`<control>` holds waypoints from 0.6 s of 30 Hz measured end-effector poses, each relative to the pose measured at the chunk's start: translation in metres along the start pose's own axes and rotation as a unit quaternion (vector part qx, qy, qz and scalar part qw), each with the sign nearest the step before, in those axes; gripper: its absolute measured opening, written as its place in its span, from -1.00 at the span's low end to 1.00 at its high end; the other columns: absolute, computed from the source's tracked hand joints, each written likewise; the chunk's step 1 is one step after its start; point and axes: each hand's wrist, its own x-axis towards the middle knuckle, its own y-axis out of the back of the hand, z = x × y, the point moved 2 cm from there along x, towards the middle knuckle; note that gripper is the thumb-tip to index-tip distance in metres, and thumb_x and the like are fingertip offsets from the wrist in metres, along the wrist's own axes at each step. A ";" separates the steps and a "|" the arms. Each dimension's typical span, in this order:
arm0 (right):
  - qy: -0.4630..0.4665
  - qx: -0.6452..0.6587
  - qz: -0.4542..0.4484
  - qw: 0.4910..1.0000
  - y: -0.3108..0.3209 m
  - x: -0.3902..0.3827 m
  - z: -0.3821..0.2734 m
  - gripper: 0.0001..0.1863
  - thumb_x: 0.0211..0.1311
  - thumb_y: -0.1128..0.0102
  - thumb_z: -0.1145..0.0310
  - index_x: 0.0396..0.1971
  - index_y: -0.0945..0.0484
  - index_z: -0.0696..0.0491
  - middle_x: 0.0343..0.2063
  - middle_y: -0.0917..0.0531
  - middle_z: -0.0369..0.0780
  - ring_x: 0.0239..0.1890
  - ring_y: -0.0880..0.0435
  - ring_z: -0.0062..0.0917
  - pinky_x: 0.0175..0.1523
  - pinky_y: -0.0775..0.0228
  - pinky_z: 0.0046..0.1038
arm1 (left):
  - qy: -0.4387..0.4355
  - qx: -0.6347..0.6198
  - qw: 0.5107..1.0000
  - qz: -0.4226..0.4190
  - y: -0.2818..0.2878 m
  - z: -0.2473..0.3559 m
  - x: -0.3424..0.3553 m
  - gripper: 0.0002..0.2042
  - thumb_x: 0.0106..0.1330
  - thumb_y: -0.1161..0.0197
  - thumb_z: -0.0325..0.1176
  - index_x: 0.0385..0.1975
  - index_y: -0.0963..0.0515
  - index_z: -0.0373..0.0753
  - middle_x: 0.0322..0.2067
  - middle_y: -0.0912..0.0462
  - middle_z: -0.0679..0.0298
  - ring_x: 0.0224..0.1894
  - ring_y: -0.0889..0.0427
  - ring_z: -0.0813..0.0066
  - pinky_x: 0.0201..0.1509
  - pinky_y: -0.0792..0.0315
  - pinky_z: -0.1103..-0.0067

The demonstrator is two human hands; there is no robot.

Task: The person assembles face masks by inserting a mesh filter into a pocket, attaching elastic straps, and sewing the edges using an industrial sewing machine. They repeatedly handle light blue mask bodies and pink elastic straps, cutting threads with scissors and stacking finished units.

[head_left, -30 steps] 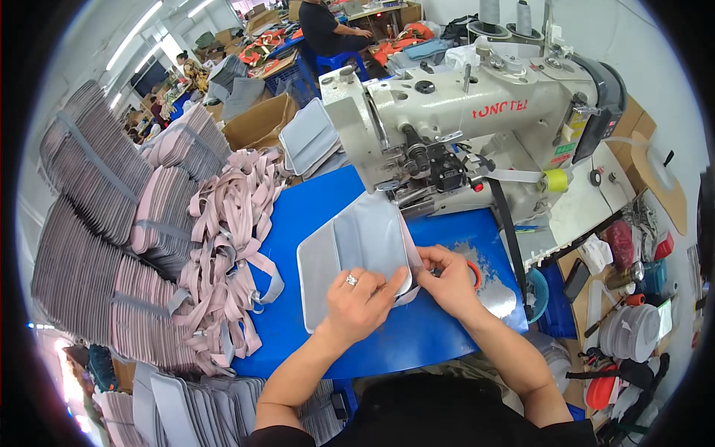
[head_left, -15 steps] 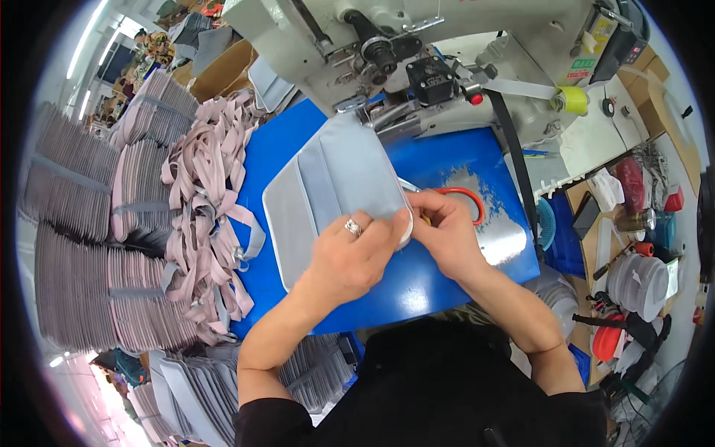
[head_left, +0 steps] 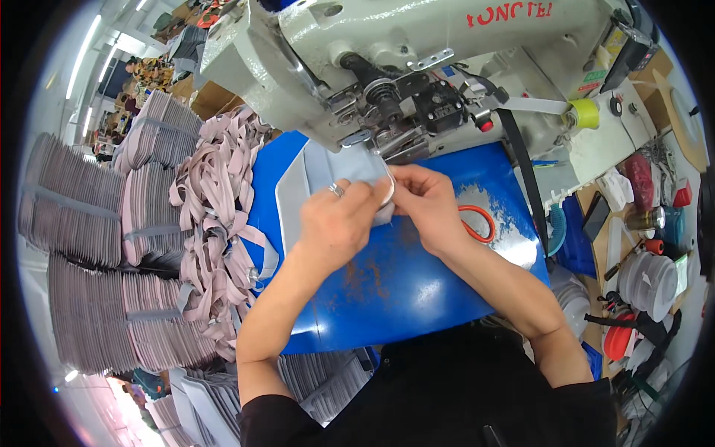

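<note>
A grey fabric panel with white edging (head_left: 292, 186) lies under the presser foot of a sewing machine (head_left: 380, 100), on a blue work surface (head_left: 395, 276). My left hand (head_left: 337, 222) presses on the panel with curled fingers, gripping its near right corner. Close beside it, my right hand (head_left: 430, 205) pinches the edge at that corner between thumb and fingers. The far part of the panel is hidden beneath the machine head. Right of my right hand lie the red-orange handles of scissors (head_left: 489, 225); the rest of them is covered.
Tangled pink-grey straps (head_left: 216, 179) hang at the left, beside tall stacks of bundled grey panels (head_left: 82, 201). A yellow tape roll (head_left: 584, 114) feeds white tape to the machine. Tools and clear round spools (head_left: 646, 287) crowd the right bench. More panels (head_left: 328, 384) lie below the blue surface.
Both hands and the panel have moved away from me, farther under the machine. The near corner now bends upward between my hands, and the scissors' blades no longer show.
</note>
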 end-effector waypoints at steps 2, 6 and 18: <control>0.014 -0.015 0.012 1.000 0.000 0.007 0.000 -0.78 0.39 -0.45 0.42 -0.05 -0.75 0.16 -0.32 -0.76 -0.35 -0.32 -0.67 -0.77 -0.21 -0.53 -0.65 | 0.003 0.008 1.000 0.022 -0.002 -0.007 0.006 -0.67 0.14 -0.40 -0.43 -0.04 -0.74 -0.17 -0.45 -0.45 0.34 -0.48 -0.53 0.42 -0.50 -0.39 0.45; 0.053 0.019 0.078 0.995 -0.010 0.014 0.002 -0.85 0.34 -0.49 0.46 -0.18 -0.75 0.19 -0.36 -0.76 -0.32 -0.37 -0.63 -0.77 -0.28 -0.42 -0.67 | 0.076 0.021 0.997 0.010 -0.007 -0.011 0.001 -0.62 0.20 -0.44 -0.37 0.06 -0.74 -0.04 -0.39 -0.51 0.30 -0.43 -0.62 0.33 -0.42 -0.48 0.40; 0.081 -0.058 0.182 0.978 -0.038 0.004 0.014 -0.75 0.14 -0.47 0.54 -0.19 -0.61 0.15 -0.36 -0.66 -0.33 -0.31 -0.60 -0.69 -0.17 -0.49 -0.58 | 0.086 0.019 0.990 -0.107 0.025 -0.015 -0.012 -0.36 0.18 -0.40 -0.51 0.34 -0.62 0.08 -0.42 -0.48 0.22 -0.50 -0.61 0.22 -0.38 -0.56 0.33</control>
